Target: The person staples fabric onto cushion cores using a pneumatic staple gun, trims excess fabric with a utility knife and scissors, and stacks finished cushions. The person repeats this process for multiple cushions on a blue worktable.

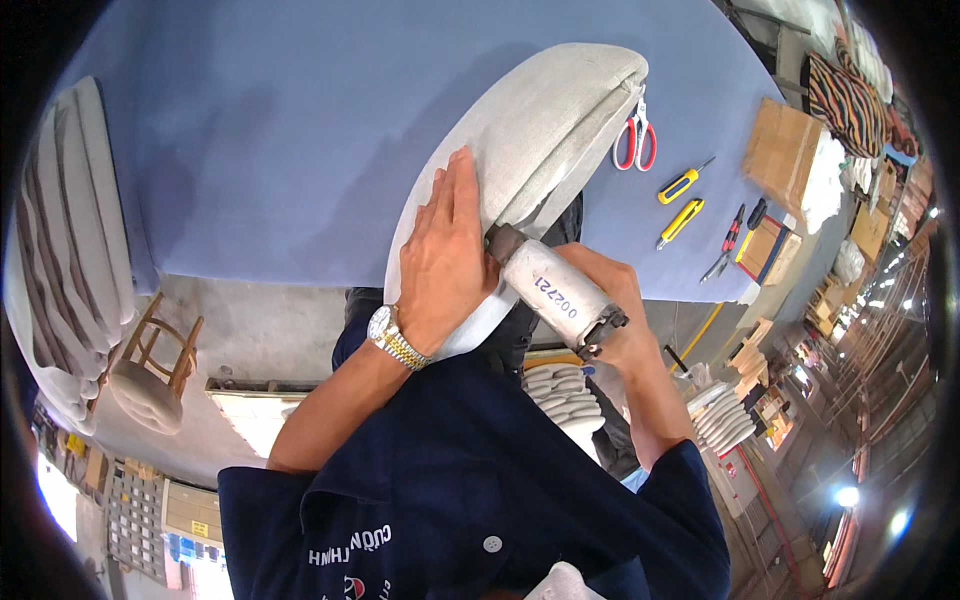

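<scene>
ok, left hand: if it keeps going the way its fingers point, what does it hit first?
The left hand lies flat on the grey seat cushion, fingers pointing up along it. Straight on, it would only slide along the cushion fabric; beyond that is the blue table. Depth is hard to judge.

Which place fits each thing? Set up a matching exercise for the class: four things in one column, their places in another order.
Things:
1. left hand
2. right hand
3. scissors
4. wooden stool

Places:
A. on the floor, below the table edge
B. flat on the grey cushion
C. on the blue table, right of the cushion
D. around the metal staple gun

Pairs: 1-B, 2-D, 3-C, 4-A
</scene>
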A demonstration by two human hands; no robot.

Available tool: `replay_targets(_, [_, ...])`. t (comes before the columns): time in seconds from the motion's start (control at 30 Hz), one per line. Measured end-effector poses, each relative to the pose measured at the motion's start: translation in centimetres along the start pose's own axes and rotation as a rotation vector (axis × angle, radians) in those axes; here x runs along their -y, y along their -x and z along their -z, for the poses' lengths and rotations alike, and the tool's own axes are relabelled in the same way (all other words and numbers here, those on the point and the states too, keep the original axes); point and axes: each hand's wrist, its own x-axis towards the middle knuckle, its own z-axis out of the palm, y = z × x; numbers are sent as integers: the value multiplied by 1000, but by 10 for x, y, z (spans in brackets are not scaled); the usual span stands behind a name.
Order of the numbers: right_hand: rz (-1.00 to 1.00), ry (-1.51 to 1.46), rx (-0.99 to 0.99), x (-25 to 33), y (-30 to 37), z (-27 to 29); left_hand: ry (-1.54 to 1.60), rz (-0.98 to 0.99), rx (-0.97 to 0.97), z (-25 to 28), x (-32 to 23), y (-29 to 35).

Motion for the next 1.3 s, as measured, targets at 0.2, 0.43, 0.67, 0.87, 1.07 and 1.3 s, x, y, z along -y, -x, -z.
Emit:
replay_targets(0.2, [132,4,-129,0,-13,-13,102,-114,12,13,3,-10])
replay_targets(0.43, [235,173,-161,-3,-12,-15,760,43,324,26,69,-33])
replay_targets(0.67, [249,129,-201,3,-17,-21,579,-57,237,11,62,-9])
replay_targets(0.87, [266,128,-226,2,-15,-26,240,-64,100,19,31,16])
replay_targets(1.07, [261,196,-199,-3,-12,-23,142,24,73,21,21,15])
replay_targets(1.3, [231,110,-122,-3,-15,-17,111,54,88,23,18,15])
